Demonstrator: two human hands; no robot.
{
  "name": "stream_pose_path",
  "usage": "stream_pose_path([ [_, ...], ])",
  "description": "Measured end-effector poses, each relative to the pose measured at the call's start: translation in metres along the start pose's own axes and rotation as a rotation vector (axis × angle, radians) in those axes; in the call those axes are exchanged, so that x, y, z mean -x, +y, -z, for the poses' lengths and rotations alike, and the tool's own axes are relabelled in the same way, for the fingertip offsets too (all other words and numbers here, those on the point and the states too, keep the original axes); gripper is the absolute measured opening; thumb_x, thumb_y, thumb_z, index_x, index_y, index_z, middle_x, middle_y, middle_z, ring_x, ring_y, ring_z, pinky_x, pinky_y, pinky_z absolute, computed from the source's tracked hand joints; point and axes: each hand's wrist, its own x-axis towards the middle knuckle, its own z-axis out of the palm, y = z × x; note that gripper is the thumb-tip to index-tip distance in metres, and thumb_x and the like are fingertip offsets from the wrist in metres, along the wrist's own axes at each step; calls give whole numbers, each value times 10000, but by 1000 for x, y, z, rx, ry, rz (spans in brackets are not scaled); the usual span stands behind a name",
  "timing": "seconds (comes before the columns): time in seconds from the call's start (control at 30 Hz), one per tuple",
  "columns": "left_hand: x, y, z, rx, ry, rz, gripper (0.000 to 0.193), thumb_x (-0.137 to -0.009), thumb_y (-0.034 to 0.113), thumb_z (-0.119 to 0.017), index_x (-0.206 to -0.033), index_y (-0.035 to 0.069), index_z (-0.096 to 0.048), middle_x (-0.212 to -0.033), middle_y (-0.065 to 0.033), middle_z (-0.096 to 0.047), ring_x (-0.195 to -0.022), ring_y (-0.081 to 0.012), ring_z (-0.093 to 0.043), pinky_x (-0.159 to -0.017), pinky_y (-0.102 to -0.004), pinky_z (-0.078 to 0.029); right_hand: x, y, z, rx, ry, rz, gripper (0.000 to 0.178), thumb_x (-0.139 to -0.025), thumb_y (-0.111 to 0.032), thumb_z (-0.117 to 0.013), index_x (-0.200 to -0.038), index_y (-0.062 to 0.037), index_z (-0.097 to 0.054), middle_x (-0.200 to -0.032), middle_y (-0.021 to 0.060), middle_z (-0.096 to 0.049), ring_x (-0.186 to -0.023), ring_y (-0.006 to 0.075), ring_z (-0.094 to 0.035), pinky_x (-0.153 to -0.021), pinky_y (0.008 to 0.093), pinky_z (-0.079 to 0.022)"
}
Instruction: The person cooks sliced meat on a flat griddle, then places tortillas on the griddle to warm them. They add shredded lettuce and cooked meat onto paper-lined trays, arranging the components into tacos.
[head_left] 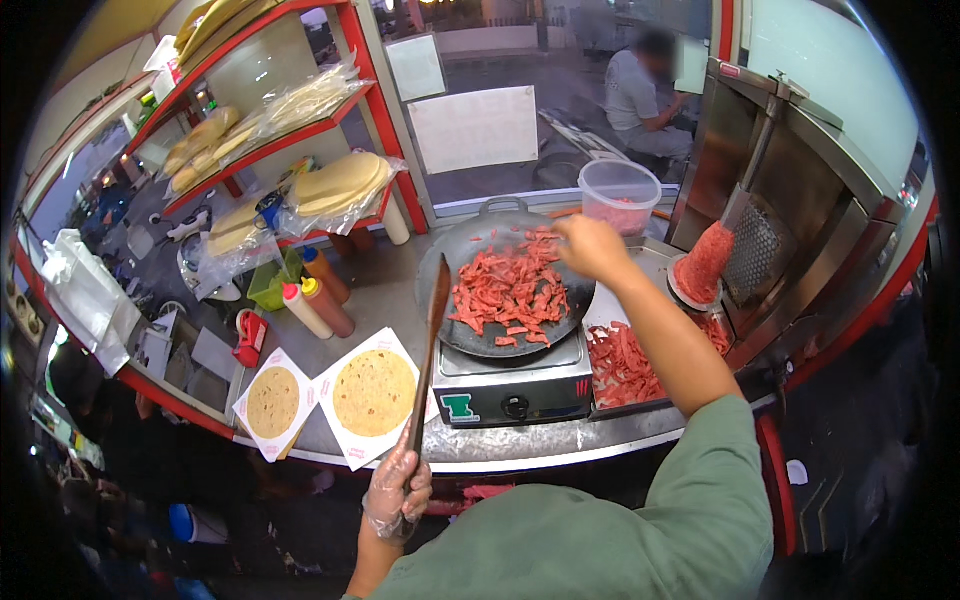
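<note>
Metal counter [390, 290], left fingers [400, 473] clasping long utensil [429, 355], right fingers [570, 232] over black pan [575, 300], tips obscured, grip impossible to tell

The right grip [592, 250] was kinda smeary at the fingertips over the far side of the pan [578, 300], so no telling if it pinched any meat [505, 290]. The left grip [398, 490] covered the lower end of the long dark tool [431, 345]. The pan hid the top of the stove [548, 385], the right forearm [665, 335] blocked part of the steel tray [655, 268], and the green shirt [540, 545] ran off the bottom edge.
</note>
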Motion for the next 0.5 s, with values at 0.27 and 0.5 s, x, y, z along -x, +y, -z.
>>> stream_pose_path([
  [0.27, -25, 18, -7, -84, 105, -88, 595, -1111, 294, -531, -1659, 288, -298, -745, 15, -447, -428, -42, -346, -368, -197, -308, 41, 42, 14, -154, -90, -154, 330, -912, -333, -757, -1112, -73, -792, -997, 188, -767, -956, 382, -743, -859, 495, -578],
  [0.5, -69, 12, -33, -62, 41, 40, 544, -1107, 286, -543, -1620, 256, -366, -728, 33, -439, -427, -23, -337, -354, -181, -306, 9, 28, 13, -537, -573, -299, 399, -963, -379, -733, -920, 12, -805, -636, 162, -691, -484, 196, -620, -506, 396, -508],
])
